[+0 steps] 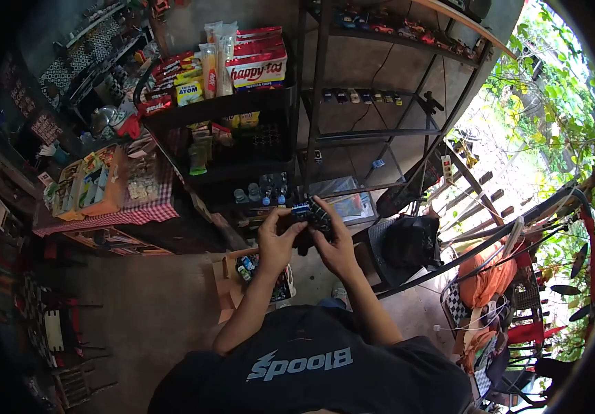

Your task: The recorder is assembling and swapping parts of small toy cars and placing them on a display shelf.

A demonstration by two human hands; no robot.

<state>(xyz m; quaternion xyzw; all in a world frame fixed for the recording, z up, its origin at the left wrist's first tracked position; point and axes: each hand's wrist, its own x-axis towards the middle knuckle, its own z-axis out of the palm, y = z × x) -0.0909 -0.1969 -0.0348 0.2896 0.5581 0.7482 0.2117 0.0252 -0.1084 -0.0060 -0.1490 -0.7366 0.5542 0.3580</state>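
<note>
Both my hands are raised in front of my chest, close together. Between them is a small black and blue toy vehicle (319,217) with a chunky dark part on its right side; its exact kind is too small to make out. My left hand (276,241) is closed on its left end, thumb and fingers around the blue part. Fingers of my right hand (336,243) grip the dark right side, the thumb pressed against it from below. Under my forearms, an open cardboard box (226,281) on the floor holds several small toy cars (246,266).
Ahead stands a black rack (222,103) of snack packets. Right of it, a metal shelf (373,134) carries several toy cars. A checked-cloth table (132,212) with boxed goods is at left. A black bag (411,241) and orange cloth (485,272) lie right.
</note>
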